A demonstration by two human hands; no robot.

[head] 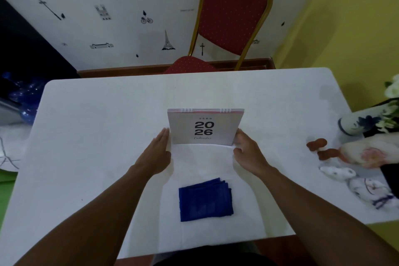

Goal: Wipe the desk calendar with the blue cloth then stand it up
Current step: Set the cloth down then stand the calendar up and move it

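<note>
The desk calendar [206, 127] stands upright at the middle of the white bench [97, 114], its cover reading "2569", "2026" and "Calendar". My left hand [158, 155] and right hand [248, 153] flank its lower corners, each grip released with fingers extended. The folded blue cloth [205, 200] lies nearer me.

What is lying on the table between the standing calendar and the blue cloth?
Nothing: the head view shows only bare white table between the desk calendar and the folded blue cloth.
</note>
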